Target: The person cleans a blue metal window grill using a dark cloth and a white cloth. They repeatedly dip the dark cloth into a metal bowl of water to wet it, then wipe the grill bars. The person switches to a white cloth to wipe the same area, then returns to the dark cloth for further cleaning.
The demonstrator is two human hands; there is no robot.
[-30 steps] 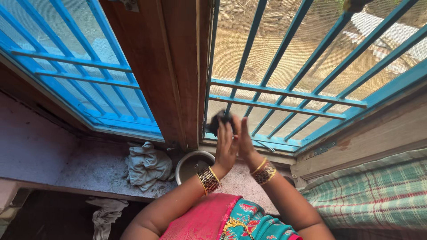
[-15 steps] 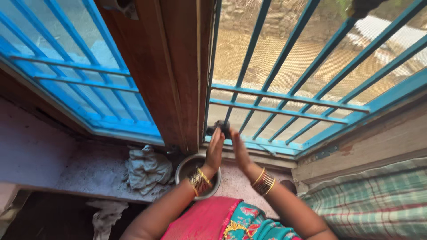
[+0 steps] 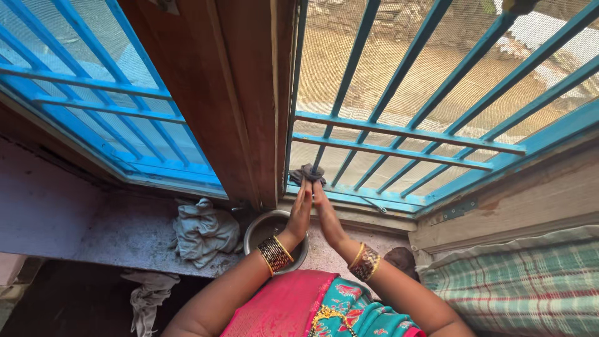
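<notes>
My left hand [image 3: 299, 209] and my right hand [image 3: 324, 212] are raised side by side, palms facing each other, fingertips pressed on a dark grey rag [image 3: 306, 173]. The rag is wrapped around the foot of a blue window bar [image 3: 337, 97], just above the blue bottom rail [image 3: 368, 198]. Both wrists wear several gold and dark bangles. A round metal bowl [image 3: 264, 226] stands on the sill right below my left wrist.
A crumpled pale cloth [image 3: 203, 229] lies on the speckled stone sill [image 3: 125, 234] left of the bowl. Another rag [image 3: 145, 298] hangs off the sill's front edge. A wooden post [image 3: 237, 93] splits the two barred windows. A green checked fabric [image 3: 518, 281] lies at right.
Both hands moved down and left along the bar with the rag, from higher up to the bar's foot near the bottom rail. The view shifted slightly.
</notes>
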